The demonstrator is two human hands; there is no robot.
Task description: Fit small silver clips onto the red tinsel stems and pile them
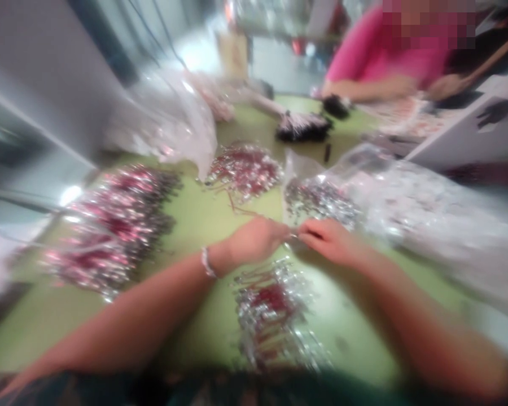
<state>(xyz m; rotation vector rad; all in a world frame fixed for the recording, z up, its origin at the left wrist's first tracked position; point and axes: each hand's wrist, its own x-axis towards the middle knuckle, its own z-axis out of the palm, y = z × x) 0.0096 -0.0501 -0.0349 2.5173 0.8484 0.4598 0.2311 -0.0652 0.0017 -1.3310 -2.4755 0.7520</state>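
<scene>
My left hand (259, 239), with a bracelet (208, 263) at its wrist, is closed in a pinch. Facing it, my right hand (331, 239) pinches too, fingertips almost meeting the left ones. Between them shows a small silvery piece (293, 232); blur hides its exact kind. Below the hands lies a pile of thin red and silver pieces (275, 307). Just beyond them is another red and silver heap (248, 169), with a few thin reddish strips (237, 206) loose beside it. Behind my right hand, small silvery parts (322, 198) lie on or in clear plastic.
A large pink and silver pile (121, 223) covers the left of the green table (190, 214). Plastic bags (165, 124) stand at the back left, and more plastic (432, 208) lies right. Dark-tipped bundles (303, 127) lie farther back. A person in pink (364, 53) works opposite.
</scene>
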